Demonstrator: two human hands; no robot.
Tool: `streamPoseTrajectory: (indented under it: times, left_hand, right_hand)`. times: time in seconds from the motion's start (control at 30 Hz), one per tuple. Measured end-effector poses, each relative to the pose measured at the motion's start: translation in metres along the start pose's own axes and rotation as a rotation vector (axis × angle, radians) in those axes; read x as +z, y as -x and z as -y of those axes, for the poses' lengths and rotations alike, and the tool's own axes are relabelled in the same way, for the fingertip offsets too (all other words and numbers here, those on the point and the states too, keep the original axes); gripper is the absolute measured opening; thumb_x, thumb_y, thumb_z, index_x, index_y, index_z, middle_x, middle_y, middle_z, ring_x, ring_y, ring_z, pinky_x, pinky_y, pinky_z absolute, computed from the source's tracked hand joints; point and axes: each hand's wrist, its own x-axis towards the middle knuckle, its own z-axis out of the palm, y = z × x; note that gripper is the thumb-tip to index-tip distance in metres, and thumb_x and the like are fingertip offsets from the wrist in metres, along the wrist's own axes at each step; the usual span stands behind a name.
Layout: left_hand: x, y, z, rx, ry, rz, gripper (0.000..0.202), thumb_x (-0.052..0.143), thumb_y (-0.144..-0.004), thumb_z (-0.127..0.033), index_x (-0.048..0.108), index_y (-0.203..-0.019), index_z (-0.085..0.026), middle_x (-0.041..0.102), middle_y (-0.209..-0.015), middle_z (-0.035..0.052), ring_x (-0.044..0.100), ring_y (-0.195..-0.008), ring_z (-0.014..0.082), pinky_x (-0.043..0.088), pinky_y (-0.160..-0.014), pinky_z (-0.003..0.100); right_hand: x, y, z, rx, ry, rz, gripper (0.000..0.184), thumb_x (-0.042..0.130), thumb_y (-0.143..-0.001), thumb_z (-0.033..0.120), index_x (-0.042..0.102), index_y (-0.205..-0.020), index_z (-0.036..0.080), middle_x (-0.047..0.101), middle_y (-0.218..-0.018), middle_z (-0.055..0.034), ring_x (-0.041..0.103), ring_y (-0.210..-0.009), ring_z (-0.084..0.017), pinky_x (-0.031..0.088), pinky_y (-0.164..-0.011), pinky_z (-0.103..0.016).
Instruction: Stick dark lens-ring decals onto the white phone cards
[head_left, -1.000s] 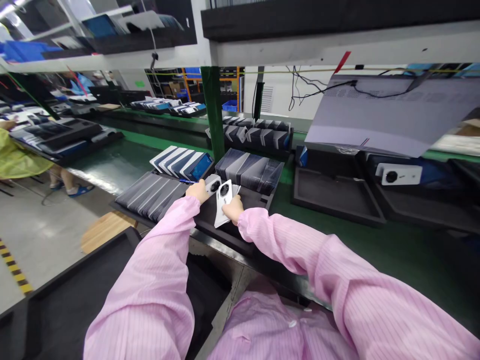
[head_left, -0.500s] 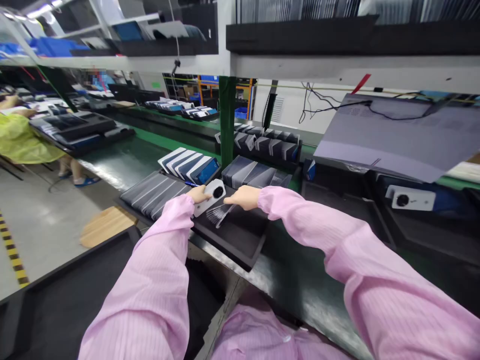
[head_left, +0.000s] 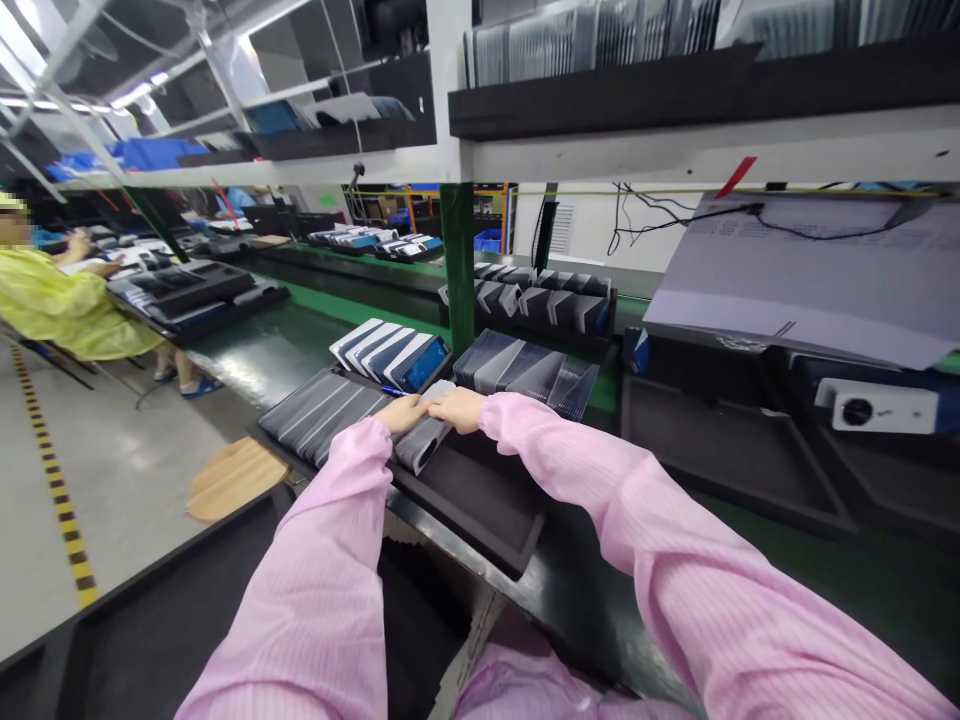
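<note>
My left hand (head_left: 403,413) is closed at the right end of a row of thin dark grey panels (head_left: 322,410), which stand tilted in a black tray (head_left: 487,510). Its fingers meet those of my right hand (head_left: 457,408), also closed. Between and behind the fingers shows the edge of a white phone back panel (head_left: 438,389). Just below the hands, a small bundle of translucent-edged sheets (head_left: 422,445) leans against the row, with the right fingertips at its top. The fingers hide exactly where each grips. A blue pen (head_left: 393,391) lies by the left hand.
Behind stand white and blue panels (head_left: 390,352) and more dark panels (head_left: 525,370). A green post (head_left: 457,260) rises to the shelf (head_left: 600,155). Another white panel (head_left: 876,406) and a black tray (head_left: 735,440) are at right. A person in yellow (head_left: 67,290) sits far left.
My right hand has moved left to meet my left hand. The fanned sheets have come upright against the row, and the white panel is now mostly covered. The view has shifted slightly.
</note>
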Motion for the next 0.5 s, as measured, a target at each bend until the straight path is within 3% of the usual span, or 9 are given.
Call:
streamPoseTrajectory:
  times: [0.13,0.3,0.5]
  left_hand:
    - [0.002,-0.002,0.006,0.019,0.028,-0.017,0.034,0.056,-0.091,-0.036,0.057,-0.120,-0.017,0.059,-0.123,0.0091,0.060,-0.107,0.0233,0.052,-0.090,0.044]
    - [0.003,0.000,0.004,0.008,0.009,-0.034,0.036,0.057,-0.091,-0.034,0.056,-0.122,-0.017,0.058,-0.125,0.0099,0.059,-0.109,0.0234,0.051,-0.091,0.046]
    - [0.000,0.007,-0.001,0.000,0.034,-0.052,0.036,0.059,-0.090,-0.033,0.056,-0.121,-0.016,0.059,-0.124,0.0101,0.059,-0.109,0.0239,0.049,-0.093,0.047]
  right_hand:
    - [0.008,0.000,-0.002,0.017,-0.005,-0.061,0.039,0.059,-0.079,0.009,0.055,-0.118,0.013,0.061,-0.120,-0.0162,0.056,-0.112,-0.029,0.043,-0.090,-0.043]
    - [0.019,0.005,-0.003,0.001,-0.034,-0.098,0.030,0.060,-0.078,0.006,0.059,-0.107,0.014,0.065,-0.102,-0.0083,0.058,-0.098,-0.022,0.042,-0.085,-0.033]
    - [0.046,0.028,-0.007,-0.116,0.057,-0.169,0.019,0.049,-0.084,0.006,0.058,-0.099,0.013,0.062,-0.102,-0.0132,0.052,-0.090,-0.021,0.040,-0.075,-0.034]
